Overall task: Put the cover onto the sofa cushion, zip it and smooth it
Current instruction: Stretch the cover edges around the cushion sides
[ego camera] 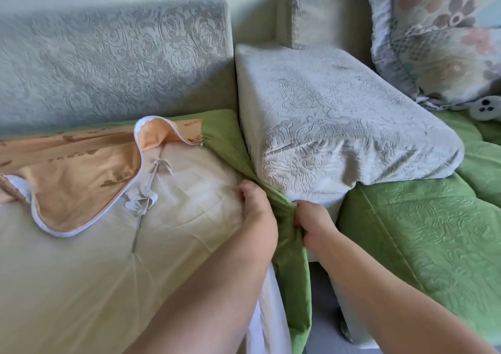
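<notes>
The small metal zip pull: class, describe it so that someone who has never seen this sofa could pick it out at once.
Below the grey rose-embossed sofa backrest lies a cream cushion, partly inside a green fabric cover with peach lining. Follow the cover's white-edged opening to its far right end: the small metal zip pull hangs there, unlike the larger cream fabric ties nearby.

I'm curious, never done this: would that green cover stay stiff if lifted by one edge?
Probably floppy: the cover bunches into folds where the right hand grips it, and its flap lies curled back. Likely light: it drapes thinly. Its orange lining looks sheeny, so perhaps slippery.
</notes>
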